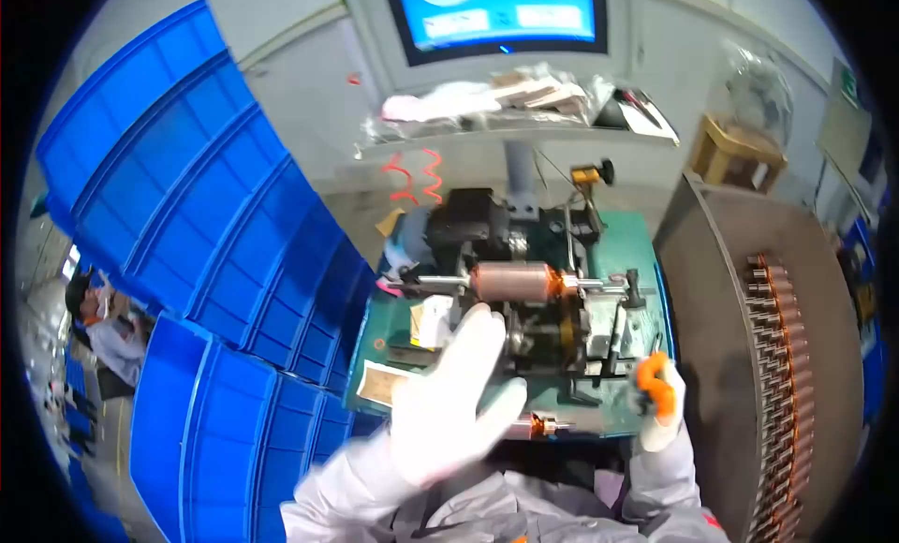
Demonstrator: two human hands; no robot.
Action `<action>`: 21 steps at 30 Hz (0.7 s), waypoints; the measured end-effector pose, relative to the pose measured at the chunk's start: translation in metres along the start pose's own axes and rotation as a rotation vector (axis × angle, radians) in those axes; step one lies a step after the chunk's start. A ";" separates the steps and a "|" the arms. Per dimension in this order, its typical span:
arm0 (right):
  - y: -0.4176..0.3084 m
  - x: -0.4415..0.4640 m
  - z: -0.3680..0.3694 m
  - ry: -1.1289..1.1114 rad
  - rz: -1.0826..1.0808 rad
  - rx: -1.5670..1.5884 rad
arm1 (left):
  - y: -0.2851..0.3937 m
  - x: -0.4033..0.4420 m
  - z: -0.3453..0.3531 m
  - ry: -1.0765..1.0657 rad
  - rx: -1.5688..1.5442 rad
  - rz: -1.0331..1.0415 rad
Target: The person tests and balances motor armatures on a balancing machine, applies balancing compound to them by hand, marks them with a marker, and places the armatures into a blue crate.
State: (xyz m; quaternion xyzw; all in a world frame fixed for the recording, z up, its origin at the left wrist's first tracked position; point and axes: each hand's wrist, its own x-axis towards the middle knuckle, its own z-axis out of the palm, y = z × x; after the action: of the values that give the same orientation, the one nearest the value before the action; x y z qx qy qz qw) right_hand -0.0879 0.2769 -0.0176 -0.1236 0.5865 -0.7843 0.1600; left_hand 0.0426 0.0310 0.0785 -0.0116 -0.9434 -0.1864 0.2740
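Note:
My left hand (pixel 448 398), in a white glove, is open, with fingers together and stretched out and the thumb apart. It is just in front of a small machine (pixel 538 342) on the bench. A copper-coloured motor armature (pixel 513 282) lies level across the machine, its shaft sticking out at both ends. Partly hidden behind my left hand, a second armature (pixel 538 425) lies near the bench's front edge. My right hand (pixel 663 432), also gloved, is closed on an orange-and-black tool (pixel 661 388) at the bench's right edge; its exact kind is unclear.
Stacked blue bins (pixel 201 215) rise on the left. To the right, a grey cart (pixel 702 262) carries a long row of armatures (pixel 782 393). Behind the green bench (pixel 629 239) stand a cluttered shelf (pixel 506 136) and a lit monitor (pixel 506 14). A person (pixel 112 332) sits far left.

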 end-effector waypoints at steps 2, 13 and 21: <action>0.013 0.001 0.007 -0.071 -0.079 -0.090 | -0.021 0.054 0.008 -0.052 0.151 0.037; 0.020 -0.004 -0.021 0.049 0.001 -0.225 | -0.049 0.069 0.047 -0.184 0.211 0.022; 0.024 0.020 -0.033 0.063 -0.141 -0.324 | -0.035 0.059 0.042 -0.176 0.153 -0.033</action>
State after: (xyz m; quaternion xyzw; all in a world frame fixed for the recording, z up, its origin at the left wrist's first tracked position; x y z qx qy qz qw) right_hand -0.1160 0.2920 -0.0498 -0.1639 0.6999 -0.6922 0.0642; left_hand -0.0332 0.0088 0.0643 0.0085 -0.9753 -0.1165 0.1873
